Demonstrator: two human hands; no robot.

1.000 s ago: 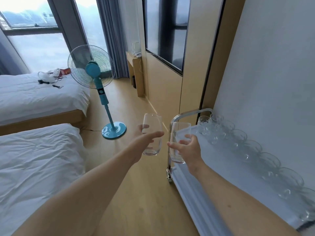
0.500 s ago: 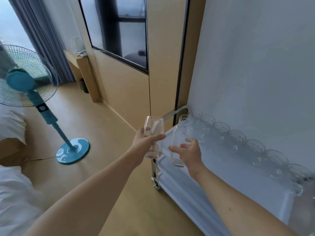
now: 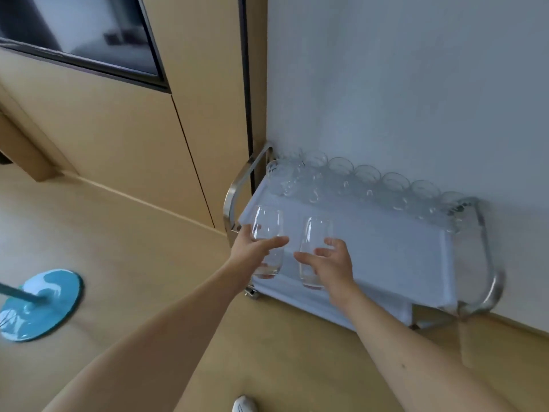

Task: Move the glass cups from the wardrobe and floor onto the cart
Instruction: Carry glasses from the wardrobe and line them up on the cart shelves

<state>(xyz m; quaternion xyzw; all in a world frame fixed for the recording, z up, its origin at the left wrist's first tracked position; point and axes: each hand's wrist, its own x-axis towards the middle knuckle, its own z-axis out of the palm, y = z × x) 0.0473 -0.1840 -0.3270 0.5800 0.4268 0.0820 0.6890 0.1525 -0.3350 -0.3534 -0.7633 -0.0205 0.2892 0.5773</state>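
Note:
My left hand (image 3: 252, 251) grips a clear glass cup (image 3: 267, 230) upright, over the left front part of the cart. My right hand (image 3: 332, 263) grips a second clear glass cup (image 3: 315, 233) just to its right, also upright. Both cups hang above the cart's white cloth top (image 3: 386, 248). The cart has chrome handles at its left end (image 3: 234, 191) and right end (image 3: 490, 281). Several glass cups (image 3: 365, 182) stand in a row along the cart's far edge against the white wall.
The cart stands against a white wall (image 3: 401, 84); wooden wall panels (image 3: 133, 129) with a dark screen are to its left. A teal fan base (image 3: 38, 304) sits on the wooden floor at the left. A white shoe tip (image 3: 243, 404) shows at the bottom.
The view has swung right and down from the beds and fan towards the cart. Both hands with their cups have moved over the cart's cloth top.

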